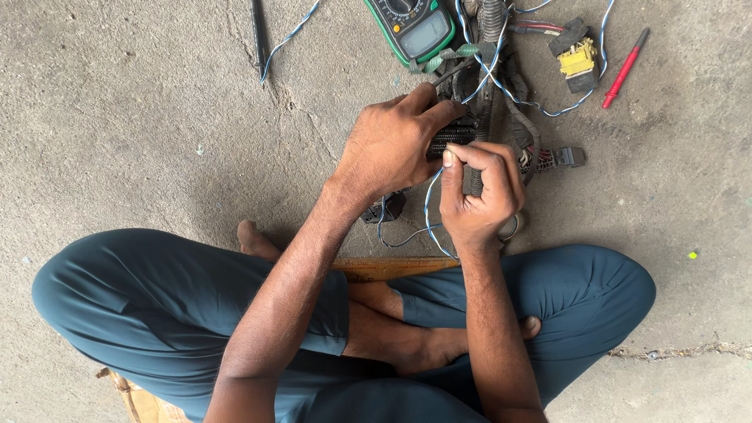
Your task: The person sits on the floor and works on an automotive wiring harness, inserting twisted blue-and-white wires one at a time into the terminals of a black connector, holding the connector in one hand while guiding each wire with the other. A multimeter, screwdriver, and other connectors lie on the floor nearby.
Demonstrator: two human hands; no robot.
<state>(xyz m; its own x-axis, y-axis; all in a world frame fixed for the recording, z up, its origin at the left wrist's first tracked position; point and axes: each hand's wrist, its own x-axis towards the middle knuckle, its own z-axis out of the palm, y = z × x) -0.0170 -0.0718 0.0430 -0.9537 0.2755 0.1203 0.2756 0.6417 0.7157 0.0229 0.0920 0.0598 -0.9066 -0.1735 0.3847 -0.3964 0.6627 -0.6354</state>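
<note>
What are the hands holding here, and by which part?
Left hand grips the black ribbed connector of the wire harness from its left end; right hand pinches a blue-and-white wire near it.

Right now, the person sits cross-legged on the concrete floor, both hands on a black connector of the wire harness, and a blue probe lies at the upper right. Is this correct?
Not quite: the probe at the upper right is red, not blue, as the head view shows. The rest holds: the left hand and the right hand are on the black connector of the wire harness.
</note>
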